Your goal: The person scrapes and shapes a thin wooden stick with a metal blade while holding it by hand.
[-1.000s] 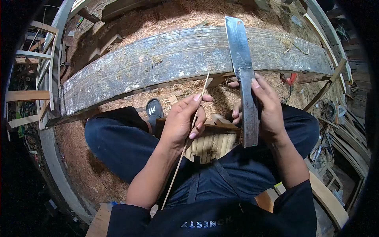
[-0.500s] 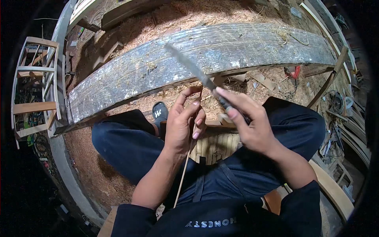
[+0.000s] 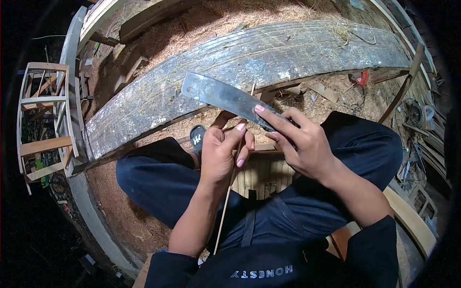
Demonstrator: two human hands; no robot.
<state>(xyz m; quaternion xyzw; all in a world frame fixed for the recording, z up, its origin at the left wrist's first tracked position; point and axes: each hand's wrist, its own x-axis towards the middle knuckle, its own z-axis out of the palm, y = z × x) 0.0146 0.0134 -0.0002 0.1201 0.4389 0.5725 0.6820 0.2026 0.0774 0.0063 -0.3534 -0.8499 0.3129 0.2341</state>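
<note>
My left hand (image 3: 222, 152) is closed on a thin stick (image 3: 222, 218), which slants from my lap up between the fingers. A short pale tip shows above the blade. In my right hand (image 3: 303, 144) is a broad-bladed knife (image 3: 216, 93), its flat metal side turned up and a small hole near the squared end. The index finger lies along the base of the blade. The knife points left and crosses over the stick just above my left fingertips, hiding part of the stick.
A long, weathered plank (image 3: 283, 57) curves across in front of me. Wood shavings (image 3: 201, 26) cover the ground. Slatted boards (image 3: 264, 182) lie between my legs. At the left stands a wooden frame (image 3: 45, 144); a curved light board (image 3: 413, 216) is at the right.
The knife has swung down and left, from pointing steeply upward to lying across the stick with its flat face showing. My left hand keeps its hold; the view has shifted slightly.
</note>
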